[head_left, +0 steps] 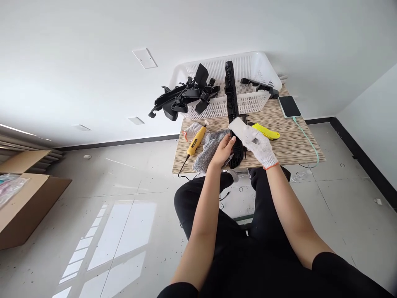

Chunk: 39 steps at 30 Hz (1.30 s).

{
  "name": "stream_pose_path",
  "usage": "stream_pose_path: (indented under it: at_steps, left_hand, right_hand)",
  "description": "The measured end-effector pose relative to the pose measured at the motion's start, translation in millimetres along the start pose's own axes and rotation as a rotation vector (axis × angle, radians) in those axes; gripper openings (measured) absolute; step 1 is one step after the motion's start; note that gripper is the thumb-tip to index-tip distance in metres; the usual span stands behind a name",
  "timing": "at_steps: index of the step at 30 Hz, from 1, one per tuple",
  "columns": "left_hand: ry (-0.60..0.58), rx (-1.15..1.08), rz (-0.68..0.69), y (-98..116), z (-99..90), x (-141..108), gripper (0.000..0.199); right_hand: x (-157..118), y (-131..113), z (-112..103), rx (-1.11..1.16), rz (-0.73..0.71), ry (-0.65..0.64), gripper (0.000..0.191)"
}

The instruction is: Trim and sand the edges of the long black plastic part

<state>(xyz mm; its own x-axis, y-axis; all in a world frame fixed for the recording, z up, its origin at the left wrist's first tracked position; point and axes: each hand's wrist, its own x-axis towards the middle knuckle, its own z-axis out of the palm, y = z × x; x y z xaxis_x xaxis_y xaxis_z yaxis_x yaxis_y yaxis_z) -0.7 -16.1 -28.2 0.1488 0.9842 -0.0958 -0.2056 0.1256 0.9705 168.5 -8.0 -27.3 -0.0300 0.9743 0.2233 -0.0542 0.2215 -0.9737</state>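
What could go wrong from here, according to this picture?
The cord of the yellow tool hangs over the table's edge near the left knee; a leg might catch it.

The piled black pieces jut past the left side of the basket and could slide off.

The left hand is bare on the long black part; a rough edge, if any, might scratch it.

There is free room toward the near right corner of the surface (pixel 293 145), between yellow cutter (pixel 268 131) and green cable (pixel 310 140); a white basket (pixel 252 102) blocks the far edge, and a long black part (pixel 230 95) crosses the middle.
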Motion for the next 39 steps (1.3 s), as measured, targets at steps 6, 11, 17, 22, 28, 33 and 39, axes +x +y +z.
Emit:
stream_pose_path:
  at_steps: [6, 11, 17, 22, 28, 33, 39]
  left_hand:
    - [-0.024, 0.027, 0.013, -3, -3.9, 1, 0.027]
    - [-0.008, 0.106, 0.02, -7, -8.6, 3, 0.033]
    - [-0.007, 0.124, 0.021, -2, -6.0, 1, 0.031]
    - [-0.05, 0.025, 0.076, -2, -4.9, 1, 0.028]
    - [-0.032, -0.017, 0.134, -7, -6.5, 6, 0.034]
    - [-0.029, -0.013, 0.124, -6, -6.3, 6, 0.039]
    - [-0.045, -0.048, 0.133, -4, -6.0, 5, 0.037]
  right_hand:
    - [1, 4, 11, 0.097, 0.161, 0.186, 0.045]
    - [1, -1, 15, 0.239, 0.248, 0.062, 0.047]
    - [-1, -11, 16, 0.101, 0.239, 0.086, 0.033]
    - [3, -4, 14, 0.212, 0.216, 0.173, 0.036]
    - [5, 2, 16, 0.268, 0.217, 0.086, 0.038]
    - [4, 1, 12, 0.27, 0.183, 0.096, 0.028]
    - [6, 3, 7, 0.288, 0.133, 0.195, 0.023]
